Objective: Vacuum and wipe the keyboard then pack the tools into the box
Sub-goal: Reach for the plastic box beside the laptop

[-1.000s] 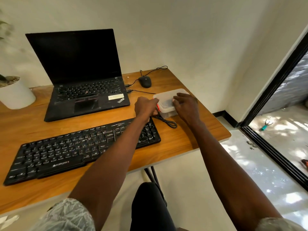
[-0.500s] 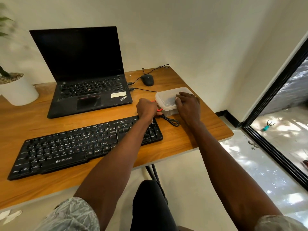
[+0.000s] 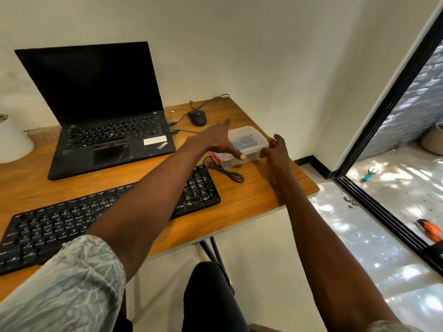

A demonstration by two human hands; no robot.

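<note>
A clear plastic box [image 3: 251,144] with its lid on sits at the desk's right side, dark tools visible inside. My left hand [image 3: 219,140] is spread flat over the box's left part, fingers apart, thumb on the front wall. My right hand [image 3: 275,149] touches the box's right end with loosely curled fingers. A red-tipped tool [image 3: 215,160] and a coiled black cable [image 3: 227,172] lie just left of the box. The black keyboard [image 3: 72,219] stretches across the desk front, partly under my left forearm.
An open black laptop [image 3: 107,130] stands behind the keyboard, with a wired mouse [image 3: 197,117] to its right. A white plant pot [image 3: 12,142] is at the far left. The desk edge [image 3: 311,192] is close to the box; a glass door frame is at right.
My left hand has opened from a fist beside the box and spread over its lid. My right hand slid from the lid's top to the box's right end.
</note>
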